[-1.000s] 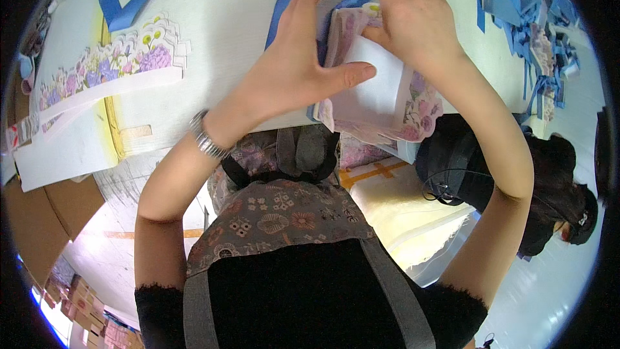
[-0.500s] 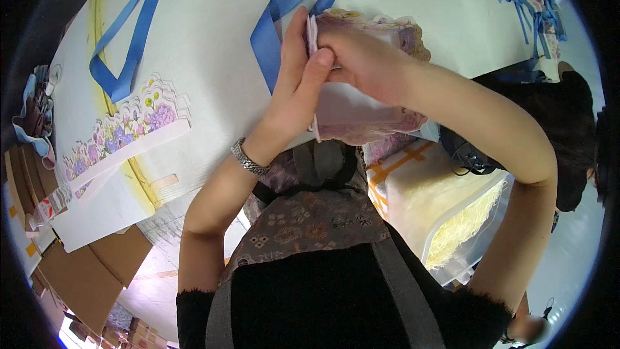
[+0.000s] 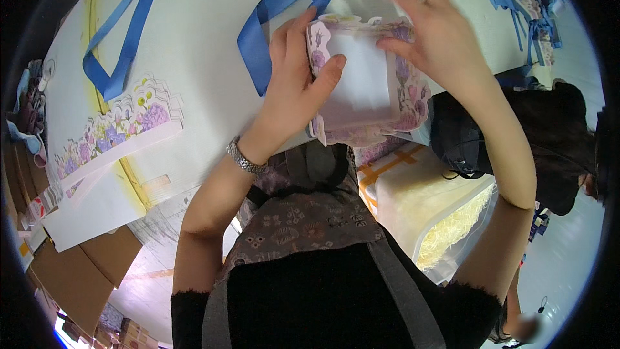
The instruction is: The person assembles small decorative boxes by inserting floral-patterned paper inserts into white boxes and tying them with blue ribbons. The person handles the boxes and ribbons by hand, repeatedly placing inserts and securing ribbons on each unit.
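An open-topped paper box (image 3: 361, 77) with scalloped, purple-flowered walls and a plain white floor sits at the table's near edge. My left hand (image 3: 300, 81) grips its left wall, thumb on the inner side and fingers outside. My right hand (image 3: 436, 29) hovers by the far right corner, fingers spread and slightly blurred, with nothing in them. From behind my left fingers, a wide blue ribbon (image 3: 255, 42) loops out over the table; whether it is fixed to the box is hidden.
Stacked flower-printed paper strips (image 3: 119, 132) lie at left, below another blue ribbon (image 3: 116, 77). Blue-ribboned pieces (image 3: 536, 6) are heaped at the far right. Under the table edge stands a clear bin (image 3: 452, 236) of pale shredded filler. Cardboard boxes (image 3: 77, 278) stand lower left.
My right hand has left the box's left wall and moved right, its fingers opening. That wall now leans outward, showing its printed inner side. The left hand keeps its hold.
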Motion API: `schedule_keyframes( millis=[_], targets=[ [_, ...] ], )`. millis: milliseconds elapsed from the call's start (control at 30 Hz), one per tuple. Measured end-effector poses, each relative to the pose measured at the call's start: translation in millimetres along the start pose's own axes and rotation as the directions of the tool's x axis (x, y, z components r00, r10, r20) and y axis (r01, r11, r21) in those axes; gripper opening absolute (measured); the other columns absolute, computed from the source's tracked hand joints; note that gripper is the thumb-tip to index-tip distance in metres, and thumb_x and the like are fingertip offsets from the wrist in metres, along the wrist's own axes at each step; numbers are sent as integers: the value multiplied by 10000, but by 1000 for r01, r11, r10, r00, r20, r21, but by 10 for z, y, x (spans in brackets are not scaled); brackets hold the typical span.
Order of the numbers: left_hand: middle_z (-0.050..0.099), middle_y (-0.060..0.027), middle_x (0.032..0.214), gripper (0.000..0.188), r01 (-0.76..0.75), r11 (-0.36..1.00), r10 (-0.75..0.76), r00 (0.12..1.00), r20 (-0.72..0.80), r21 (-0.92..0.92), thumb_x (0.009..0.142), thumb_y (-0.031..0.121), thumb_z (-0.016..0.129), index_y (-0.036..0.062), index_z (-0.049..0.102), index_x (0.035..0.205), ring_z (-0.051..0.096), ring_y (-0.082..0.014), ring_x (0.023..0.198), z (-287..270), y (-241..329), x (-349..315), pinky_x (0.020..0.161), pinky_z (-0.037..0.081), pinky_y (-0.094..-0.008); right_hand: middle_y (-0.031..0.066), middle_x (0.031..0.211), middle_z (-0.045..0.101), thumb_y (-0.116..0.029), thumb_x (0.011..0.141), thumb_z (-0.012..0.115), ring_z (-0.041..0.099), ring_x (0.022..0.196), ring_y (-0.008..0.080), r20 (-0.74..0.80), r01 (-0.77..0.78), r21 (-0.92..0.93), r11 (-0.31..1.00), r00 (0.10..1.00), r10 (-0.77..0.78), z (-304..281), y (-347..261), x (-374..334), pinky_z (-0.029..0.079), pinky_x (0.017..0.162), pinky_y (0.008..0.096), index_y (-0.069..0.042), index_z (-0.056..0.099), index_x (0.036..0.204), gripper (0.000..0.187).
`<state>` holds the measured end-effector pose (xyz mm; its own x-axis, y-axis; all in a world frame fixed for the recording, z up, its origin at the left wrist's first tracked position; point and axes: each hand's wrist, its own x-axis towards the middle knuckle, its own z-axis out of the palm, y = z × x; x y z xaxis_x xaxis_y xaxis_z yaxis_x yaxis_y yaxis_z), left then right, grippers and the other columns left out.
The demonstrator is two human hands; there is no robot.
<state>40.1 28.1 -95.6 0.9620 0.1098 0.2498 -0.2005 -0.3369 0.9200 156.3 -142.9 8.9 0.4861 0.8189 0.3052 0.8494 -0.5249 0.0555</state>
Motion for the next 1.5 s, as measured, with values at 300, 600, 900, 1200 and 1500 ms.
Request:
schedule_keyframes(
  millis=[300, 600, 900, 1200, 1500],
  targets=[
    [390, -205, 1217, 650, -6, 999, 6, 1000, -2, -35, 864, 330, 595, 10, 320, 1359, 398, -315, 1127, -5, -39, 47, 983, 342, -372, 146, 801, 663, -110, 724, 594, 665, 782, 314, 252, -21, -176, 984, 965, 65, 297, -35, 161, 542, 660, 407, -61, 681, 772, 110],
    [379, -246, 1248, 846, -20, 992, 13, 998, 60, 125, 754, 351, 699, -31, 264, 1372, 410, -370, 1139, -62, 3, 109, 993, 357, -413, 174, 752, 658, -119, 723, 588, 661, 756, 326, 443, 85, -197, 977, 897, 11, 377, 31, 288, 534, 661, 420, -49, 675, 738, 112],
    [480, -206, 1255, 792, 271, 954, -254, 958, -135, 129, 731, 119, 683, -54, 257, 1376, 492, -266, 1153, -1265, -210, 160, 965, 411, -350, 212, 1102, 625, -448, 832, 587, 623, 991, 298, 116, -190, 829, 526, 978, 172, 556, -197, 1098, 495, 824, 354, -30, 654, 1054, 478],
    [458, -196, 1275, 733, 227, 969, -166, 892, -421, 98, 740, 106, 691, -35, 321, 1357, 485, -275, 1147, -1493, -676, 580, 980, 389, -340, 162, 1340, 459, -611, 817, 571, 439, 1229, 233, 660, -678, 733, -52, 727, -189, 839, -426, 721, 351, 1009, 339, -7, 367, 1383, 852],
    [578, -108, 1136, 601, 397, 900, -436, 803, -406, -181, 739, 9, 565, -3, 418, 1322, 580, -187, 935, -2717, -842, 721, 793, 476, -283, 160, 1108, 630, -300, 819, 676, 593, 1026, 221, 234, -327, 886, 329, 927, 293, 1136, 71, 1093, 463, 867, 324, 2, 596, 1164, 465]
  ],
)
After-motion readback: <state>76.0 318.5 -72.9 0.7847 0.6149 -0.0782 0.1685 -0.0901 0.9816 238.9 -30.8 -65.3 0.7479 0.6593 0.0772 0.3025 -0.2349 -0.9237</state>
